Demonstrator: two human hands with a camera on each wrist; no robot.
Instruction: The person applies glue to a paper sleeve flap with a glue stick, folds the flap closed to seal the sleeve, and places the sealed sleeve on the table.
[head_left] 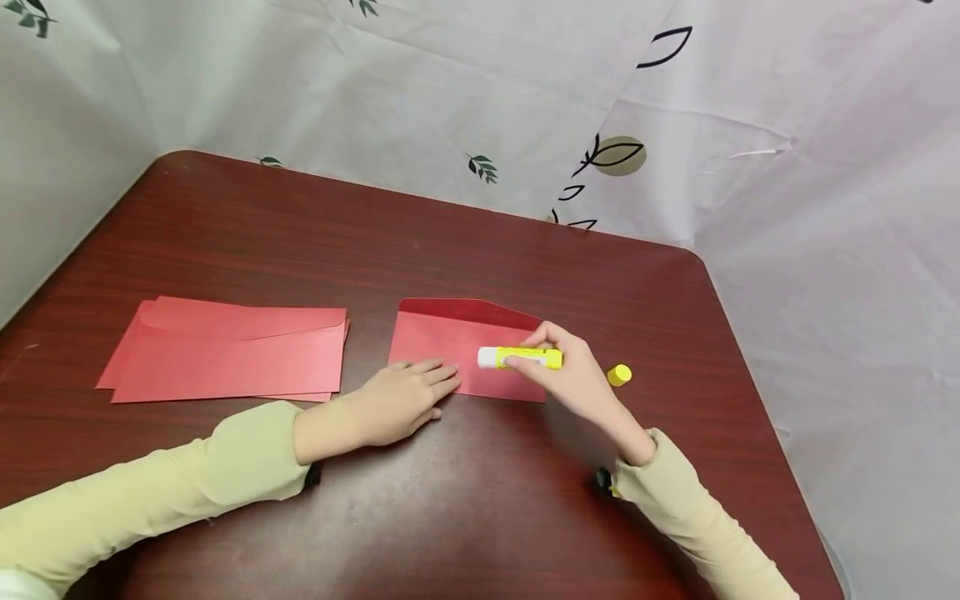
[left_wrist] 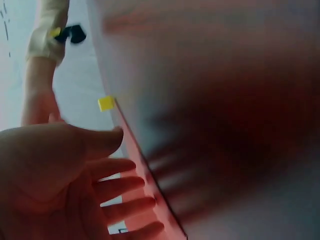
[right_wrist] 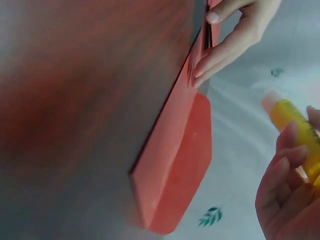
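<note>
A red envelope [head_left: 435, 332] lies on the table with its darker flap [head_left: 472, 310] folded out at the far side. My left hand [head_left: 401, 398] rests on its near left part, fingers stretched out flat. Above the right part, my right hand [head_left: 577, 379] holds a yellow glue stick [head_left: 517, 357] between thumb and fingers, its white end pointing left. In the right wrist view the glue stick [right_wrist: 295, 127] is apart from the envelope [right_wrist: 172, 150]. The yellow cap [head_left: 619, 375] sits on the table, right of the right hand.
Several red envelopes [head_left: 232, 358] lie in an overlapping stack to the left. The dark reddish-brown table [head_left: 420, 242] has rounded far corners. White patterned sheeting [head_left: 420, 92] hangs behind it and along its sides.
</note>
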